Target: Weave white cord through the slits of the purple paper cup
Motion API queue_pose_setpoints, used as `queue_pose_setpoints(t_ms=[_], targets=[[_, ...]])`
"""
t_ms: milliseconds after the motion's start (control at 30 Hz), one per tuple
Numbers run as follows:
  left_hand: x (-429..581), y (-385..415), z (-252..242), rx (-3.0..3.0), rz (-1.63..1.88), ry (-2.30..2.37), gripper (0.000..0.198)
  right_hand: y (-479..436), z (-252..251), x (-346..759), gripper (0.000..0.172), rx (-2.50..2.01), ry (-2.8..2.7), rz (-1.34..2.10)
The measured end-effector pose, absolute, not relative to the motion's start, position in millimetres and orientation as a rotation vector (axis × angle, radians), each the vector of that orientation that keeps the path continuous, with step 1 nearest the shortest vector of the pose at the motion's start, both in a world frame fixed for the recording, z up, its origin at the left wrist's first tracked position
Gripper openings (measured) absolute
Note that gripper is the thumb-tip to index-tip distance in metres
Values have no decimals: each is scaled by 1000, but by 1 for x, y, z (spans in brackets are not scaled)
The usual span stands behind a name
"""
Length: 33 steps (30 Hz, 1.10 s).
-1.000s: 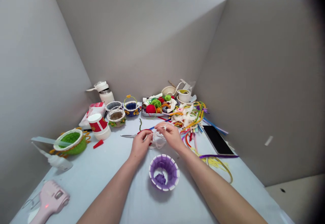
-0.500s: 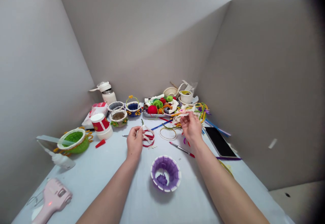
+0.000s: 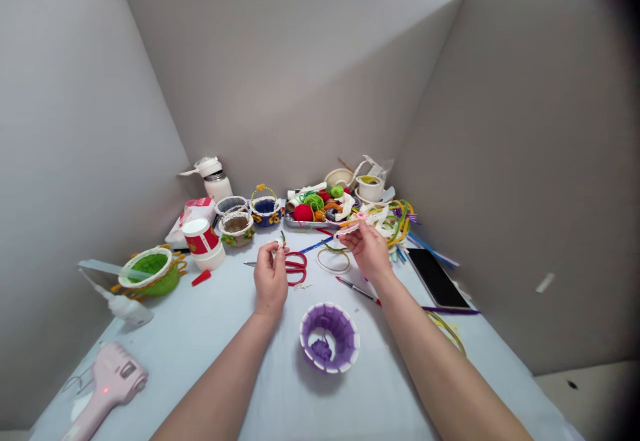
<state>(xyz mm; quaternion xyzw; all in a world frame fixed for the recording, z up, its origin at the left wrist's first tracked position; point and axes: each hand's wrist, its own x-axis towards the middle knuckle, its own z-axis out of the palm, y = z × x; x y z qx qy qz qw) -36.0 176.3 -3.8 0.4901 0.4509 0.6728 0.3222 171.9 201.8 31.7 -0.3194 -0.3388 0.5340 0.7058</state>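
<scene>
My left hand [image 3: 271, 280] is closed, thumb and fingers pinching a bunched bit of white lace trim [image 3: 281, 244] with a green tip poking up. Just beside it lie red-handled scissors [image 3: 303, 269], blades partly hidden behind the hand. My right hand [image 3: 369, 251] pinches a whitish lace strip [image 3: 347, 230] in front of the pile of trims; its far end blends into that pile. Nearer me, between my forearms, stands a purple woven basket [image 3: 330, 338] with white rim pieces and a purple yarn ball [image 3: 321, 350] inside.
A pink glue gun [image 3: 111, 378], a glue bottle [image 3: 129, 309] and a green basket [image 3: 163, 278] are on the left. Small finished baskets [image 3: 237, 229] and a yarn tray [image 3: 295, 221] stand at the back. A pen [image 3: 357, 289] and a black-screened tablet [image 3: 435, 278] lie right.
The lace that hung from my left hand over the scissors no longer hangs there. My right hand has moved slightly left, and its whitish strip shows more clearly. The view has shifted a little.
</scene>
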Motion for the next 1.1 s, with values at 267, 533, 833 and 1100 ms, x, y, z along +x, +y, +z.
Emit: queue_pose_setpoints(t_ms=[267, 533, 833, 1100], targets=[[-37, 174, -2, 1958, 1244, 1223, 37, 191, 40, 164, 26, -707, -772, 1433], [-44, 176, 1, 2273, 976, 1483, 33, 188, 35, 156, 29, -751, -835, 1530], [-38, 163, 12, 2218, 1246, 1543, 28, 190, 23, 153, 26, -738, -860, 1586], [-29, 161, 6, 1800, 1284, 1113, 38, 187, 23, 148, 27, -718, -859, 1647]])
